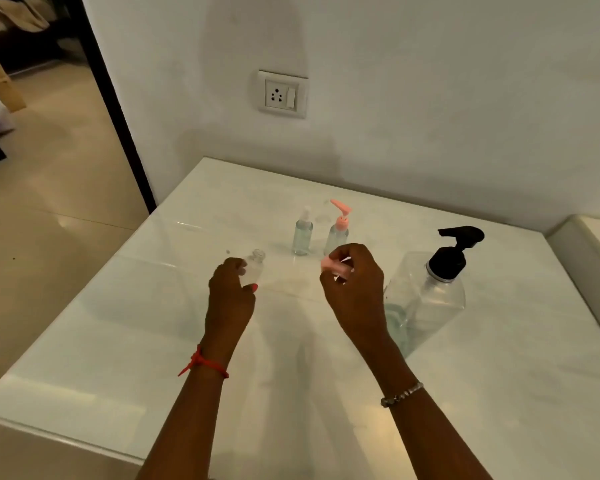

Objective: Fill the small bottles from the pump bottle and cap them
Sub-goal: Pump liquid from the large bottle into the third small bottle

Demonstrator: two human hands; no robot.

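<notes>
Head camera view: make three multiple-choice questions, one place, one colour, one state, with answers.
1. Where does the big pump bottle stand? A) left of both hands B) right of the right hand C) on the floor
2. What colour is its pump head? A) black B) pink C) white
3. The small bottle in the left hand is: A) capped B) uncapped C) lying flat
Answers: 1 B, rightmost on the table; 2 A, black head; 3 B, bare neck, pink cap in the right hand.
</notes>
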